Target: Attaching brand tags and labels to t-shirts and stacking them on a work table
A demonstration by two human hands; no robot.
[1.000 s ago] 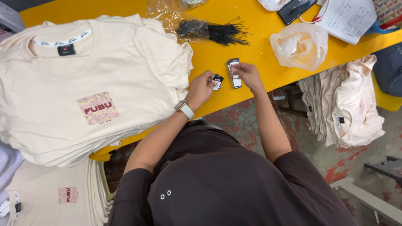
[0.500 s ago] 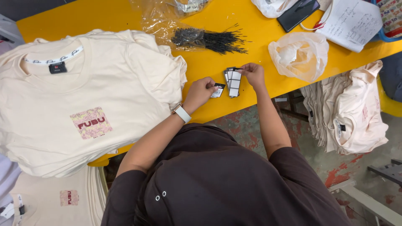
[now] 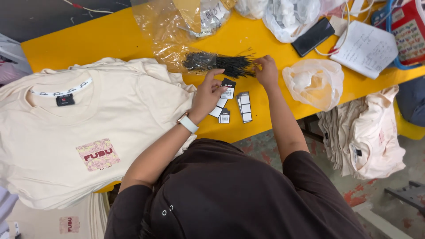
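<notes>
Head view. The left hand has a closed grip on a black-and-white hang tag, pinched between thumb and fingertips, with the index finger extended toward the bundle of black tag strings. A pale watch sits on that wrist. The right hand has its fingers drawn together at the right end of the bundle, touching the strings; whether a single string is pinched cannot be told.

The bundle is a dark sheaf of thin strings, lying crosswise on the yellow counter, its left end beside a clear plastic bag. Two further tags lie flat on the counter just below the held tag, between the two forearms.

A stack of cream T-shirts lies left of the left hand, touching its wrist. A white plastic bag sits right of the right hand.
</notes>
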